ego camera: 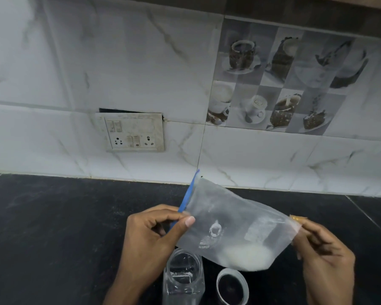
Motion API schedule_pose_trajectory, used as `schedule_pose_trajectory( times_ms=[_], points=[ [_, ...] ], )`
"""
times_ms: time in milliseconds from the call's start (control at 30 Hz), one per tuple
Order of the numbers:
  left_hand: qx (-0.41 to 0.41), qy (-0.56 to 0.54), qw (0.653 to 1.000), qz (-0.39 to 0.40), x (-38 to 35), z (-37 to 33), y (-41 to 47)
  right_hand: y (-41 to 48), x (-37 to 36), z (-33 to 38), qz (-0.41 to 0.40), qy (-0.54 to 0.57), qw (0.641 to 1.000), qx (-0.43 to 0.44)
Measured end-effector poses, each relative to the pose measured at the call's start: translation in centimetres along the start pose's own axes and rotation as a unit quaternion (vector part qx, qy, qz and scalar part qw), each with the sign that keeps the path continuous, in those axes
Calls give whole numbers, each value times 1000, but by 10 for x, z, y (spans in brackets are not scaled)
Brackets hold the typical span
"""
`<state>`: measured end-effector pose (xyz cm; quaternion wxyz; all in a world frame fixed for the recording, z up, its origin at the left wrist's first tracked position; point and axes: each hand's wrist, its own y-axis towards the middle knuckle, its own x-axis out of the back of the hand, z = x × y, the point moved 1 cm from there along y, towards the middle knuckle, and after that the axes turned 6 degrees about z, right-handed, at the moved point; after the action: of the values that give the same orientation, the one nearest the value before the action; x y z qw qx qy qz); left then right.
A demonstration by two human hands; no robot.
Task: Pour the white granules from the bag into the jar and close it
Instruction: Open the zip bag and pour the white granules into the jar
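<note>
Clear plastic bag: limp, light, likely slippery; white granules pooled at its low edge. Held above the open jar and loose lid, at the near edge of the tabletop. Grip: left hand pinches the zip end, right hand the opposite corner; both look like sound holds.

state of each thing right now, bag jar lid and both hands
bag: held sideways between both hands
granules: pooled low in the bag, not pouring
jar: open, below the bag
lid: off, beside the jar
left hand: pinching one end of the bag
right hand: pinching the other end
</note>
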<state>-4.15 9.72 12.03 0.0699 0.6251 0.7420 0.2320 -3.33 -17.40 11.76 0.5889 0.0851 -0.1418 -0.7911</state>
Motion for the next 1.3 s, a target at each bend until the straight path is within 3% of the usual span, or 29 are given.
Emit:
schedule_pose_trajectory(
  times_ms=[467, 1133, 1300],
  points=[
    [18, -15, 1000, -2, -2, 10, -5, -5, -4, 1, 8, 50, 998, -47],
    [28, -21, 999, 19, -5, 14, -9, -2, -3, -1, -18, 34, 999, 20],
    [18, -16, 1000, 15, -7, 15, -10, -3, -7, -8, 6, 19, 999, 34]
  ],
)
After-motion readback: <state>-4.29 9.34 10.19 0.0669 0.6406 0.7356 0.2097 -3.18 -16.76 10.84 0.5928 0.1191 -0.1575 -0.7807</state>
